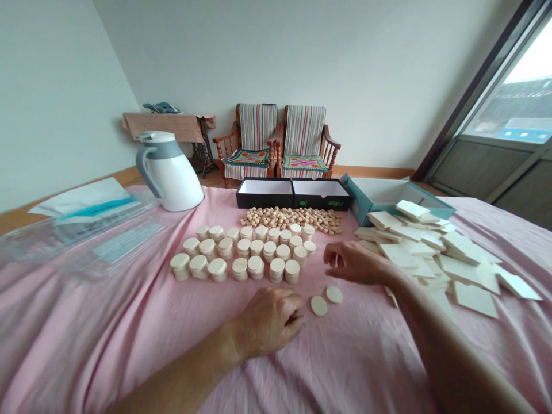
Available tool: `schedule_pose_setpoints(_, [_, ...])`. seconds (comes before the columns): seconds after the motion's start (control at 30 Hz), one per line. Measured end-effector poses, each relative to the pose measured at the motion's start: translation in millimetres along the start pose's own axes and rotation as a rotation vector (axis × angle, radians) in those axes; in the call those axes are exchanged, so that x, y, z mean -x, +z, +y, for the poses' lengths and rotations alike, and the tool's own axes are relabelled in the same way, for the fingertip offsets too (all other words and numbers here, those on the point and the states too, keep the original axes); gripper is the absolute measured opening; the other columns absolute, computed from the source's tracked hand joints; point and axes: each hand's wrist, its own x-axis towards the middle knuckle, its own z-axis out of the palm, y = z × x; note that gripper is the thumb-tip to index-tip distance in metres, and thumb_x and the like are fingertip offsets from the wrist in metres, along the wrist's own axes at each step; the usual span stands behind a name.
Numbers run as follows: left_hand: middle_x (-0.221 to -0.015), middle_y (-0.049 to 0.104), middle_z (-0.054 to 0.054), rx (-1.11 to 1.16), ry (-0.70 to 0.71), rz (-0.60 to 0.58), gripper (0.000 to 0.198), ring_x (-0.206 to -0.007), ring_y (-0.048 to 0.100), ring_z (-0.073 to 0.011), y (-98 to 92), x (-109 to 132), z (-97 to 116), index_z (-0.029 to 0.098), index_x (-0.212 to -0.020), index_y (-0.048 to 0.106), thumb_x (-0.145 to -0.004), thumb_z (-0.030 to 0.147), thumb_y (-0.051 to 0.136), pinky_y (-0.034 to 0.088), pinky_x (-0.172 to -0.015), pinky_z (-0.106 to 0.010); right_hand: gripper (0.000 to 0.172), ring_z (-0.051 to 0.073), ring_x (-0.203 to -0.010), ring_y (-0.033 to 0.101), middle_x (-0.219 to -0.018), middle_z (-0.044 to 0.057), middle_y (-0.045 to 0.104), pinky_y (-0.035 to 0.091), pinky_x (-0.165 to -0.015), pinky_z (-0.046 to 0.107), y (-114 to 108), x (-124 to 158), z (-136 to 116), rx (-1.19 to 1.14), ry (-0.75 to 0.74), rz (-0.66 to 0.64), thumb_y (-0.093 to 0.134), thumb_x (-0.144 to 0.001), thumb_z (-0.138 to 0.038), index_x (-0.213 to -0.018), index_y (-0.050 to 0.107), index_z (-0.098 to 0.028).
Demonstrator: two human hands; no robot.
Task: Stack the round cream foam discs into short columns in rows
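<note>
Rows of stacked pale wooden discs (240, 268) stand on the pink cloth. My left hand (271, 322) rests on the cloth in front of them, fingers curled in; whatever they may hold is hidden. To its right lie two loose discs, a nearer wooden disc (319, 306) and a farther wooden disc (333, 294), flat and apart from both hands. My right hand (356, 263) hovers just right of the last stacks, near a short disc stack (309, 247). Its fingers are bent, with a gap between them and the thumb, and nothing shows in it.
Small wooden beads (291, 219) lie heaped behind the discs, before two black boxes (265, 199). Square wooden tiles (431, 247) spill from a teal box (360, 201) at right. A white jug (179, 178) and clear plastic packaging (125, 247) occupy the left.
</note>
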Motion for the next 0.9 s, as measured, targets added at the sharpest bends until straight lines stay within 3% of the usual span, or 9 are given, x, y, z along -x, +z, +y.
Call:
schedule_pose_setpoints(0.07, [-0.065,0.054,0.002,-0.010,-0.011,-0.004,0.014,-0.062,0.050,-0.0102,0.3,0.0,0.0,0.016,-0.066,0.050,-0.079,0.017,0.055,0.031,-0.057,-0.022,0.023,0.014,-0.066,0.054,-0.080,0.001,0.063,0.036,-0.058,0.023,-1.9,8.4,1.1,0.013,-0.032,-0.205,0.066,-0.062,-0.024,-0.083,0.059,-0.019])
schedule_pose_setpoints(0.13, [-0.065,0.055,0.002,-0.020,-0.015,-0.009,0.014,-0.062,0.051,-0.0106,-0.1,-0.2,0.4,0.016,-0.066,0.051,-0.080,0.018,0.055,0.030,-0.057,-0.022,0.031,0.016,-0.070,0.055,-0.082,0.002,0.063,0.037,-0.059,0.024,1.2,13.2,0.5,0.058,-0.034,-0.282,0.069,-0.058,-0.024,-0.087,0.058,-0.019])
schedule_pose_setpoints(0.47, [-0.065,0.056,0.001,-0.022,-0.016,-0.011,0.015,-0.060,0.050,-0.0107,-1.3,0.2,0.4,0.016,-0.066,0.052,-0.080,0.019,0.056,0.030,-0.057,-0.023,0.030,0.017,-0.076,0.055,-0.087,0.004,0.062,0.038,-0.064,0.026,11.7,13.2,-7.5,0.135,-0.085,-0.248,0.062,-0.060,-0.018,-0.089,0.055,-0.019])
schedule_pose_setpoints(0.57, [-0.064,0.055,0.002,-0.015,-0.004,-0.008,0.015,-0.060,0.050,-0.0102,-0.5,-0.1,-0.1,0.016,-0.065,0.051,-0.079,0.017,0.056,0.030,-0.057,-0.022,0.024,0.014,-0.070,0.055,-0.080,0.002,0.061,0.037,-0.059,0.023,9.2,4.4,-5.3,0.066,-0.071,-0.124,0.057,-0.062,-0.016,-0.085,0.053,-0.019])
schedule_pose_setpoints(0.77, [-0.064,0.054,0.002,-0.001,0.001,0.005,0.017,-0.062,0.049,-0.0099,-1.1,-0.3,0.5,0.016,-0.065,0.049,-0.079,0.018,0.057,0.031,-0.057,-0.022,0.013,0.010,-0.057,0.052,-0.069,-0.002,0.056,0.036,-0.053,0.021,22.6,-22.7,-0.7,-0.064,0.089,0.360,0.054,-0.068,-0.021,-0.078,0.046,-0.020])
schedule_pose_setpoints(0.9, [-0.063,0.051,0.002,-0.020,0.001,-0.002,0.019,-0.058,0.046,-0.0093,-1.7,-0.1,1.0,0.016,-0.063,0.046,-0.079,0.019,0.057,0.029,-0.055,-0.022,0.013,0.010,-0.058,0.051,-0.073,0.000,0.056,0.037,-0.055,0.022,40.1,-35.8,1.3,-0.088,0.062,0.496,0.055,-0.071,-0.026,-0.080,0.047,-0.020])
